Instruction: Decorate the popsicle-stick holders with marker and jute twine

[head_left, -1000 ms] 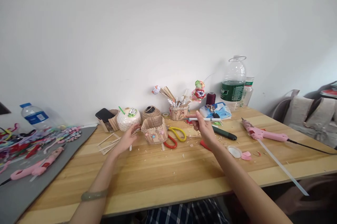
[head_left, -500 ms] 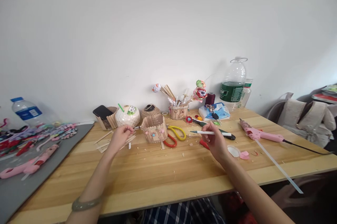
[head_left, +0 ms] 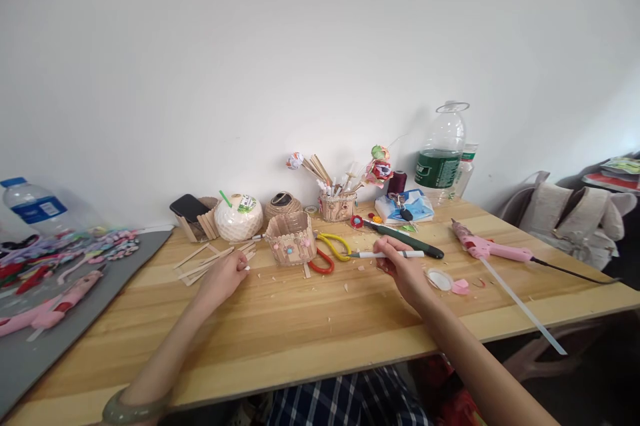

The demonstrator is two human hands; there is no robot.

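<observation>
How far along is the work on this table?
Looks done: the stick basket stands assembled, beads on its front. In hand: a white pen in the right hand; a small white piece, maybe its cap, in the left hand. Possibly left: loose sticks lie unattached; can't tell if needed.

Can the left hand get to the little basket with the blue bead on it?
Probably yes. The left hand is close beside the basket, with just tabletop and tiny scraps between. Its fingers seem to pinch a small white piece, though, so grabbing might be awkward.
</observation>
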